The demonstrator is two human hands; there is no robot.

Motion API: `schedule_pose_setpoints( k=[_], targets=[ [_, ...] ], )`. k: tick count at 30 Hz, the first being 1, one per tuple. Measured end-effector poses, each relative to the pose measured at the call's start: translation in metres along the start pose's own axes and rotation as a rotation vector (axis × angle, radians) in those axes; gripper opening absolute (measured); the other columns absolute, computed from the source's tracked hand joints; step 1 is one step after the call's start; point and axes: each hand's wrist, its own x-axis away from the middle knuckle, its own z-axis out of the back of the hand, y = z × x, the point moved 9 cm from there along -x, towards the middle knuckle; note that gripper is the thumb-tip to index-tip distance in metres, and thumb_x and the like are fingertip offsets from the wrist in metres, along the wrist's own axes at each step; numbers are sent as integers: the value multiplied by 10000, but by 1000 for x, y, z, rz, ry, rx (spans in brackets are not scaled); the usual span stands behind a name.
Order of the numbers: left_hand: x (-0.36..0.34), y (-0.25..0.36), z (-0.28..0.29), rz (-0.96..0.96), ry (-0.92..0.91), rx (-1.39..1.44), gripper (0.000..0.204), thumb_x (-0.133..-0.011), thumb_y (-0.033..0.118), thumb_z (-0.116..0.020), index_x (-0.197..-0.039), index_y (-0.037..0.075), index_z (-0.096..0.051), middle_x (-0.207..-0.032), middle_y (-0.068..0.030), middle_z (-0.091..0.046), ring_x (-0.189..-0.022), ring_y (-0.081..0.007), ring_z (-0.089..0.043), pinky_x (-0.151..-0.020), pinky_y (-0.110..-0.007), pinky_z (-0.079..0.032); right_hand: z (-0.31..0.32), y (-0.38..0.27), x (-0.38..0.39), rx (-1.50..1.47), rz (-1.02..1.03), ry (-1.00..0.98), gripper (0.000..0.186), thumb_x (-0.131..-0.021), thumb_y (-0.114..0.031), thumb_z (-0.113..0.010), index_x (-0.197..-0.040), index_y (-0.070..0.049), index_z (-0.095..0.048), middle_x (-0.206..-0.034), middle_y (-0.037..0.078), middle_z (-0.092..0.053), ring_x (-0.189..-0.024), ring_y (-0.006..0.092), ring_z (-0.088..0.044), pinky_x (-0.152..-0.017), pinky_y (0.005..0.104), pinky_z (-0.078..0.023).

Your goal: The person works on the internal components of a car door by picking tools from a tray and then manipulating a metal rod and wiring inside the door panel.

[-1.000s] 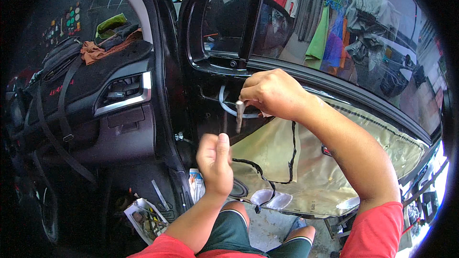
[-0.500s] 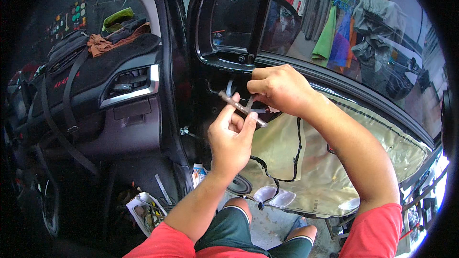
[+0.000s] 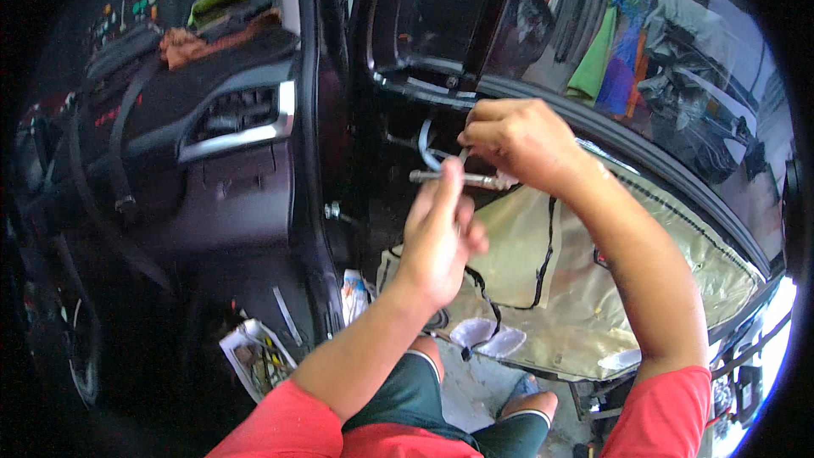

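My right hand (image 3: 530, 142) is closed, pinching the short stem of a T-shaped metal tool (image 3: 481, 180) just below the window ledge of a black car door (image 3: 411, 97). The tool's slim bar lies nearly level. My left hand (image 3: 437, 242) is just below it, fingers apart and blurred, its raised thumb overlapping the bar. Whether the thumb presses on it, I cannot tell. Behind the tool, a pale curved strip or tube (image 3: 425, 146) shows at the door's dark opening. The stem's far end is hidden by my right fingers.
Pale sheeting (image 3: 585, 297) covers the lower door, with a black cable (image 3: 547, 254) running over it. At left is the dashboard (image 3: 229, 182) with cloths (image 3: 216, 38) on top. A white box of tools (image 3: 254, 360) and a white tube or bottle (image 3: 354, 295) stand low at left.
The metal bar has turned from slanting to nearly level. My left hand has loosened its pinch, its fingers spreading below the bar. The view has shifted slightly; my right hand keeps its grip.
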Motion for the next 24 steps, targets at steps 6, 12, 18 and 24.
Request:
schedule_pose_setpoints(
  k=[6,12,18,24],
  targets=[
    [16,62,-37,-975,109,-1163,592,-927,17,-716,-1480,82,-513,-1172,-120,-562,-999,-281,-588,-873,-409,-505,4,-1,-2,-14,9,13,160,-830,-165,-771,-962,-75,-756,-942,91,-710,-838,356,-719,-726,464,-581],
    [29,81,-72,-1485,62,-2045,740,-849,-55,-631,-1536,213,-554,-1480,-206,-469,-1326,-437,-485,-1098,-513,-435,6,6,4,4,0,124,134,-864,-158,-728,-935,-47,-753,-901,102,-711,-824,352,-717,-702,458,-576],
    [29,75,-60,-1492,121,-2132,655,-964,148,-615,-1600,214,-477,-1634,-255,-356,-1471,-521,-366,-1141,-596,-397,-4,0,3,69,22,30,153,-790,-147,-754,-924,-73,-746,-963,93,-679,-878,317,-724,-743,437,-589],
    [22,28,29,-464,97,-435,446,-1033,363,-735,-1267,47,-523,-1032,-46,-633,-874,-136,-658,-747,-279,-545,3,-7,2,96,35,16,213,-759,-154,-783,-954,-81,-740,-1053,87,-655,-935,306,-724,-781,431,-595]
  ],
)
